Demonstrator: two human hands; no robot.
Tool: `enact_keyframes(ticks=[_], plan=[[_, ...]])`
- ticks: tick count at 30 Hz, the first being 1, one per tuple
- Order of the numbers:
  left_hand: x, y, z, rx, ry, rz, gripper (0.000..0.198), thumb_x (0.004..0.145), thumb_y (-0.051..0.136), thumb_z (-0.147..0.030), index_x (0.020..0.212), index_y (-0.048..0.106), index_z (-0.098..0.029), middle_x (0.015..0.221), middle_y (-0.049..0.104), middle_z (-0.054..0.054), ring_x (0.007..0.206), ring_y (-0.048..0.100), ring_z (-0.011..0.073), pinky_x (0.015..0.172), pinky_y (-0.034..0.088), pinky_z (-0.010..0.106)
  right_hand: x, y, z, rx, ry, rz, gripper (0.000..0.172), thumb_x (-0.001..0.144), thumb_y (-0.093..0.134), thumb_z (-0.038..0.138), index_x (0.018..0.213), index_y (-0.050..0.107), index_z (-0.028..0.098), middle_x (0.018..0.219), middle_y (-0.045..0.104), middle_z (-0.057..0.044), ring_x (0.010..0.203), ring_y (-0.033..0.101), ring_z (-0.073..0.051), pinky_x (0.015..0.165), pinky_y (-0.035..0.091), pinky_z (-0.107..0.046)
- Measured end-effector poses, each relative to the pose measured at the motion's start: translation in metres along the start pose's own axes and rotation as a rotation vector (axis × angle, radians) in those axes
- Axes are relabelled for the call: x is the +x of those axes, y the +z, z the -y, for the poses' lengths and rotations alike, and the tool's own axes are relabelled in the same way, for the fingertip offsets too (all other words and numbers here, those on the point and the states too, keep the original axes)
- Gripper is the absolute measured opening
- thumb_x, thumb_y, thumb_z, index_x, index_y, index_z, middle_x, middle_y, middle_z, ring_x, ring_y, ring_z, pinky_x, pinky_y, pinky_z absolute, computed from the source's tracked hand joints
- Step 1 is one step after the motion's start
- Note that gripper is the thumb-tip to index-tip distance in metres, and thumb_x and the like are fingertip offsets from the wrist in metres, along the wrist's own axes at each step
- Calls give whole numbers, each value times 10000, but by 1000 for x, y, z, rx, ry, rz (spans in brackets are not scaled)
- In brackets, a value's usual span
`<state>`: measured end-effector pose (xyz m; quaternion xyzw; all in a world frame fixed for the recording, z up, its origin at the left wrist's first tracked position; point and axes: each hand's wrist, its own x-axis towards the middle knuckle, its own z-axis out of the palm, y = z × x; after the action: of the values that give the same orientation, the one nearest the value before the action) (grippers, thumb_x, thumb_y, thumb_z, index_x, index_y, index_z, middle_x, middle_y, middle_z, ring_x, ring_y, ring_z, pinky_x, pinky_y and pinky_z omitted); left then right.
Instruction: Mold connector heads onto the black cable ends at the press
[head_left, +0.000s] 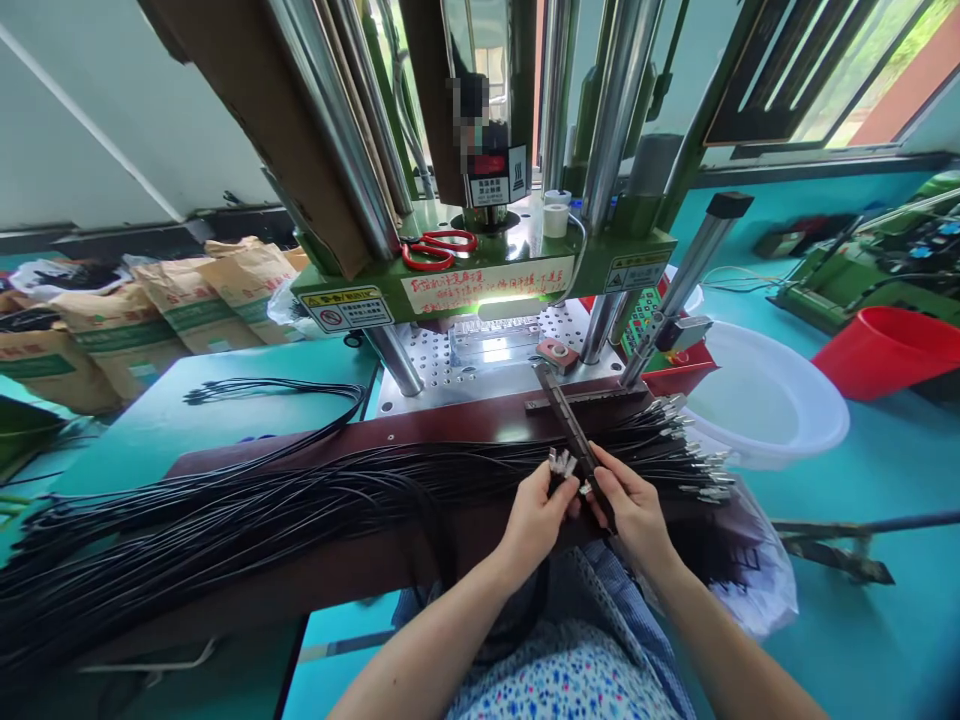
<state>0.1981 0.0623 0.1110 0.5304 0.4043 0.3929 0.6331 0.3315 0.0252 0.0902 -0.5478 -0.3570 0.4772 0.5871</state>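
My left hand point(538, 510) is closed round a small bunch of black cables, and their silvery metal connectors point(561, 462) stick up above the fingers. My right hand point(634, 505) grips the near end of a long dark metal bar with slots point(566, 412), which points away toward the press. Both hands meet at this end of the bar, and one connector shows between them. Just beyond lies a large bundle of black cables point(360, 475) along the brown bench; its silvery connector ends point(697, 460) fan out at the right. A second slotted bar point(592, 398) rests by the press bed.
The green press point(487, 270) stands ahead, with a clear mould block point(495, 342) on its perforated plate. Red-handled scissors point(439, 250) lie on its ledge. A white tub point(765, 395) and a red bucket point(892, 350) stand right; paper sacks point(180, 300) are at left.
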Motion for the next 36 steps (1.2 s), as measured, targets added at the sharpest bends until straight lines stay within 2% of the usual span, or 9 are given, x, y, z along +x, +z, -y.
enact_keyframes(ticks=[3, 6, 9, 14, 24, 27, 31, 33, 36], plan=[[2, -4, -6, -123, -10, -142, 296, 782, 528, -458, 722, 415, -191, 492, 362, -93, 403, 320, 44, 405, 270, 173, 1, -2, 2, 95, 54, -49, 509, 782, 615, 415, 1235, 537, 195, 569, 559, 29, 383, 411, -65, 335, 285, -177], [4, -6, -5, -177, -95, -65, 318, 775, 517, -505, 773, 405, -208, 505, 281, -111, 383, 216, 37, 370, 183, 167, 0, -2, 3, 86, 39, -48, 498, 773, 624, 413, 1215, 555, 196, 579, 565, 27, 385, 412, -64, 335, 297, -180], [5, -4, 2, -54, -109, 29, 289, 758, 551, -467, 754, 466, -192, 495, 349, -91, 418, 295, 53, 419, 257, 181, -1, -1, 3, 22, 18, 2, 484, 780, 617, 408, 1206, 567, 183, 565, 560, 28, 379, 409, -62, 344, 305, -186], [7, -3, 5, 82, -53, 9, 214, 738, 578, -382, 744, 553, -170, 488, 443, -53, 508, 422, 99, 514, 341, 214, 0, -2, 3, -10, 15, 53, 467, 800, 603, 398, 1209, 562, 176, 569, 555, 30, 386, 409, -58, 354, 311, -186], [5, -7, 4, 75, -50, 24, 212, 740, 576, -376, 739, 561, -165, 474, 434, -62, 456, 389, 81, 471, 316, 206, -4, -4, -3, -224, -102, 113, 423, 834, 566, 369, 1226, 558, 208, 576, 544, 35, 421, 421, -59, 400, 353, -195], [2, -9, 3, 52, -9, -20, 264, 781, 527, -428, 730, 513, -170, 505, 429, -63, 438, 371, 68, 444, 298, 198, -3, -3, -1, -117, -27, 89, 418, 810, 595, 385, 1186, 588, 204, 605, 567, 21, 426, 432, -66, 378, 348, -193], [3, -13, 1, -86, 13, -181, 298, 832, 423, -489, 780, 443, -196, 522, 316, -91, 407, 269, 54, 394, 228, 183, -1, -4, 4, 9, 43, 34, 407, 785, 630, 377, 1157, 605, 214, 618, 559, 22, 429, 435, -64, 361, 327, -181], [4, -14, 2, -81, 12, -173, 265, 836, 429, -457, 769, 426, -201, 540, 305, -90, 425, 254, 55, 405, 224, 182, -1, -5, 5, 21, 48, 31, 406, 780, 635, 380, 1152, 609, 218, 633, 565, 18, 423, 429, -61, 356, 319, -180], [5, -12, 2, 108, 74, -111, 217, 787, 526, -350, 677, 466, -173, 580, 414, -56, 528, 356, 70, 510, 302, 196, -1, -5, 6, -6, 71, 52, 419, 770, 641, 392, 1146, 616, 209, 639, 574, 7, 436, 432, -71, 362, 334, -191]])
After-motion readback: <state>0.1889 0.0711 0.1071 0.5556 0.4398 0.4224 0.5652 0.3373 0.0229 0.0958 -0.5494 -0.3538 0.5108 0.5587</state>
